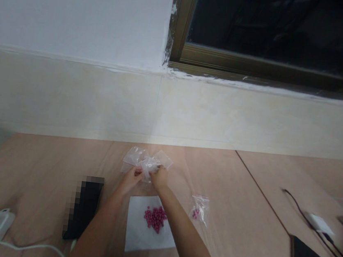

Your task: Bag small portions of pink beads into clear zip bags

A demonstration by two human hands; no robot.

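Now | hands pinching clear bags | right forearm overlapping paper | bead packet to right

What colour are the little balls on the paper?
The little balls are dark pink, best seen in the head view.

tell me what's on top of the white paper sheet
A pile of small, round, dark pink pieces lies on the white sheet. The right forearm covers the sheet's right side, so whether more pieces lie there can't be seen.
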